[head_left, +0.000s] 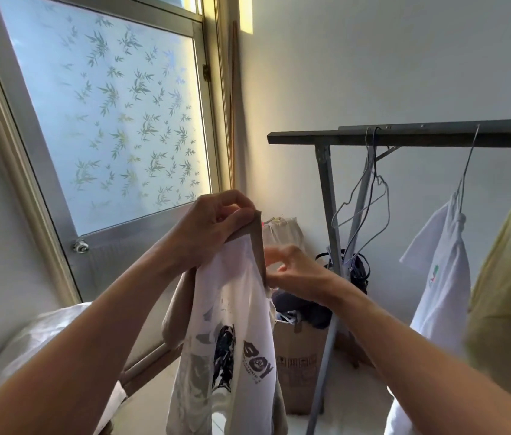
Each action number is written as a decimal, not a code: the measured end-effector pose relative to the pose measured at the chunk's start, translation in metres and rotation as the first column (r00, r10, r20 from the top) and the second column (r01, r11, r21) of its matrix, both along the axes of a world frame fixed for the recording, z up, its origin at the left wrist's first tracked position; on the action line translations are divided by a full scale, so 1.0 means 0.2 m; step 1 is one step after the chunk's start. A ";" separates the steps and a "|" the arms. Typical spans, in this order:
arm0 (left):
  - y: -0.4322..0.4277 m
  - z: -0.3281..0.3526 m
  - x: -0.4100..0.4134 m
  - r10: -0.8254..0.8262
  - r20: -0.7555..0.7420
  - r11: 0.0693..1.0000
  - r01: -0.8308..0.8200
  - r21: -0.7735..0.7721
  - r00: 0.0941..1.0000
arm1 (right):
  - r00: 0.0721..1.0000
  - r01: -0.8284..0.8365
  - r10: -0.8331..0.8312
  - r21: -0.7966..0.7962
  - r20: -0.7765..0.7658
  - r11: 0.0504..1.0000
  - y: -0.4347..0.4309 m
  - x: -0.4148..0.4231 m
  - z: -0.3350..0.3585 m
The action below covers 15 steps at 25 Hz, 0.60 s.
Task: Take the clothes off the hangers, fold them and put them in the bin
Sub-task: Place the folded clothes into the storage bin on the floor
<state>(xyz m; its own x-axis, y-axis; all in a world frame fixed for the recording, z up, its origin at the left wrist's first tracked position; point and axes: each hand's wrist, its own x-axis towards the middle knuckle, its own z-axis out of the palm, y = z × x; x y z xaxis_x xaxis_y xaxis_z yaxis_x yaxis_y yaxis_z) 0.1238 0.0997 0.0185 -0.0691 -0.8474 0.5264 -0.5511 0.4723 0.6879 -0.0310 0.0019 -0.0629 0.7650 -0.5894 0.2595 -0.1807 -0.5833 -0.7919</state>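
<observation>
My left hand [216, 227] pinches the shirt [226, 312] at its top edge, thumb and fingers closed on the tan trim. The shirt hangs free from that pinch, off any hanger, right in front of me. My right hand [295, 268] is at the shirt's right edge just below. Its fingers are blurred, so I cannot tell whether they hold the cloth or only touch it.

Behind the shirt stands the box [298, 359] with dark clothes in it, by the left leg of the rack [436, 133]. Empty hangers [364, 196] hang near the rack's left end; a white tee [436, 277] and a yellow top [505, 296] hang further right.

I judge this to be the start of the fold. Next I need a firm second hold at the other shoulder, so the shirt spreads flat and does not twist.
</observation>
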 end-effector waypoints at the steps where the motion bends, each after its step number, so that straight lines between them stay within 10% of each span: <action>1: 0.01 0.00 0.02 0.007 -0.029 1.000 -0.007 -0.005 1.000 | 0.999 -0.015 0.016 0.025 -0.048 1.000 0.00 -0.01 -0.04; 9: 0.17 -0.07 0.26 0.172 -0.022 0.982 -0.170 0.088 0.985 | 0.934 0.346 -0.357 0.187 0.031 0.920 -0.04 -0.17 -0.12; 15: 0.28 -0.18 0.42 0.135 -0.030 0.891 -0.108 0.442 0.990 | 0.943 0.267 -0.309 0.269 0.127 0.925 0.02 -0.19 0.04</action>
<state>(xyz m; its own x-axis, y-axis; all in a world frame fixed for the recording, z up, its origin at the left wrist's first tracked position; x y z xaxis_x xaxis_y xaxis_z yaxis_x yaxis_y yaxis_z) 0.2085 0.1560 -0.0168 0.0682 -0.9927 0.0995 -0.5373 0.0475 0.8420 -0.0687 0.0052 -0.0558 0.5115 -0.8388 0.1866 -0.1670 -0.3100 -0.9359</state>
